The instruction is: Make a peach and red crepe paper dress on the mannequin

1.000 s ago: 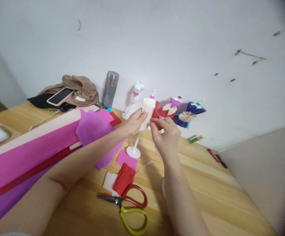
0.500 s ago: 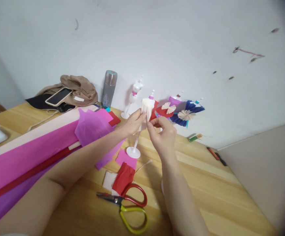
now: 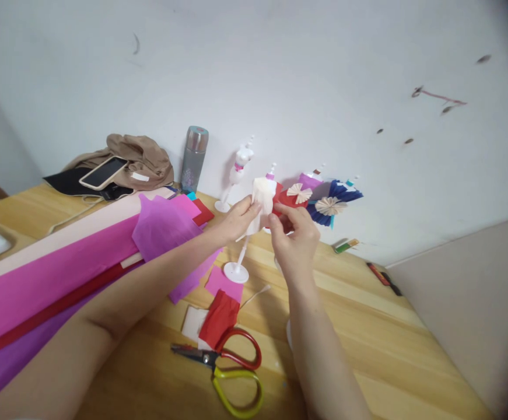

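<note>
A small white mannequin stand [image 3: 236, 269] rises from the wooden table, its torso wrapped in cream crepe paper [image 3: 263, 194]. My left hand [image 3: 235, 217] pinches the cream paper against the torso from the left. My right hand [image 3: 296, 233] is closed at the torso's right side, fingertips pinching the edge of the paper next to a red piece [image 3: 287, 201]. Both forearms reach in from the lower left and the bottom.
Scissors [image 3: 231, 367] with red and yellow handles lie near me beside red, white and pink paper scraps [image 3: 219, 309]. Long pink, red and purple paper rolls [image 3: 52, 280] lie left. A second mannequin [image 3: 238, 169], a flask [image 3: 193, 156], a phone [image 3: 104, 171] on cloth and paper fans [image 3: 330, 204] stand by the wall.
My right hand shifted slightly up and right along the torso's side. The left hand kept its pinch on the cream paper.
</note>
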`<state>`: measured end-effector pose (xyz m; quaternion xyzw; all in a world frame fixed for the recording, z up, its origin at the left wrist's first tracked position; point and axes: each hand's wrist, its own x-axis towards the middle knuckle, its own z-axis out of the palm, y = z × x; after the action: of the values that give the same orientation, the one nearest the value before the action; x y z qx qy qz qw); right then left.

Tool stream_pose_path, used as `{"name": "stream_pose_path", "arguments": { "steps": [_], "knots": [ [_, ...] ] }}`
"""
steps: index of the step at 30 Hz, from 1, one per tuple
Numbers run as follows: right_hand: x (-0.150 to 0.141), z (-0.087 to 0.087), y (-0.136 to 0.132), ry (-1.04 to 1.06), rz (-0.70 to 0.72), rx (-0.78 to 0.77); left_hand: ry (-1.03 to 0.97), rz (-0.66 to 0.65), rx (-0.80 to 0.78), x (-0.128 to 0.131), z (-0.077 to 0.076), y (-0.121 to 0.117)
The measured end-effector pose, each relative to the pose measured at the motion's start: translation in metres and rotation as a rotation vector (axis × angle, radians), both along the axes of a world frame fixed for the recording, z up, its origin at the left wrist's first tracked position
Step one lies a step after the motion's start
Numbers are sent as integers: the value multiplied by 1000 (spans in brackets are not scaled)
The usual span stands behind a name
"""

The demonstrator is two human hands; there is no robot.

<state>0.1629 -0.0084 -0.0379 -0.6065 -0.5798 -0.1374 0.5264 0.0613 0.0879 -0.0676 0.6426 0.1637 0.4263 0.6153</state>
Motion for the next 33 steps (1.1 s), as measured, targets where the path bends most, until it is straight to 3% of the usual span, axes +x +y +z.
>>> {"name": "stream_pose_path", "arguments": {
  "steps": [7, 9, 14, 16, 25, 33],
  "knots": [
    [3, -1, 3, 284, 144, -98, 57, 48, 76, -1, 1, -2],
    [2, 1, 1, 241, 127, -81, 78, 57, 98, -1, 0, -3],
    [-4, 9, -7, -107, -59, 102, 78, 52, 147, -2, -1, -3],
    [-6, 10, -9, -179, -61, 95, 60, 45, 136, -1, -1, -2],
    [-7, 7, -6, 64, 25, -46, 67, 44, 119, 0, 1, -3],
    [-3, 4, -3, -37, -13, -29, 102, 44, 126, -1, 1, -4]
  ]
}}
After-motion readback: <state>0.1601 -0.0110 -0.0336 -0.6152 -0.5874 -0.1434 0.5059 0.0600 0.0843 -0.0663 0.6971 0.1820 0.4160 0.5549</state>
